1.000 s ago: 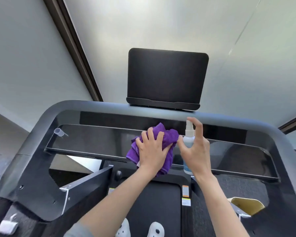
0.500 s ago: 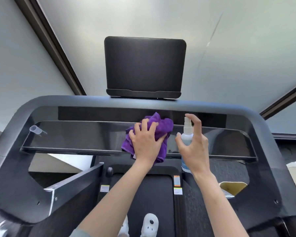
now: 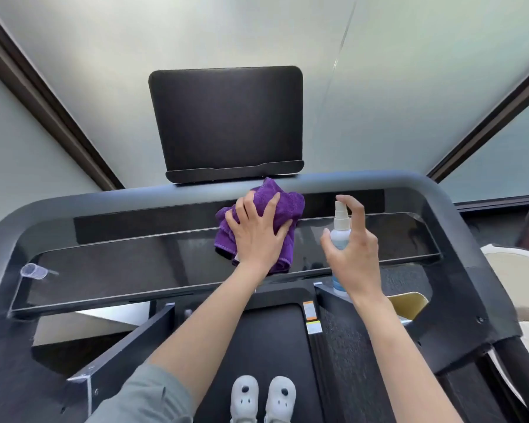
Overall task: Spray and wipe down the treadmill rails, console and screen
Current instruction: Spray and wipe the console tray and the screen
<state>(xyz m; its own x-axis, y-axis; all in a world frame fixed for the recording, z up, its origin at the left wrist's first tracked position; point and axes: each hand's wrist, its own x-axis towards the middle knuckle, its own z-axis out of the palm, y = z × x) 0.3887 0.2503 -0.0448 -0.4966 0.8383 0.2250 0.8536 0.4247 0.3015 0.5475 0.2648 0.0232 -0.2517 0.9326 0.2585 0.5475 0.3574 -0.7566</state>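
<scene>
Fingers spread, the left hand (image 3: pixel 258 238) presses a purple cloth (image 3: pixel 268 215) onto the treadmill console (image 3: pixel 135 264) near its far edge, while the right hand (image 3: pixel 353 254) grips a spray bottle (image 3: pixel 340 230) upright just beside it.

Left sleeve (image 3: pixel 153 395): soft grey-green cloth, short, and it ends near the elbow, at the near left of the view.
Left arm (image 3: pixel 202 328): bare from the sleeve to the wrist.
Right arm (image 3: pixel 391 346): bare all the way, and no sleeve shows on it.
Left hand (image 3: pixel 257 236): bare, with no ring, watch or glove.
Right hand (image 3: pixel 353 254): bare too, with short plain nails on the fingers (image 3: pixel 356 209).
Shoes (image 3: pixel 261 398): two white rounded clogs with small dark dots on top, side by side at the near edge.
</scene>
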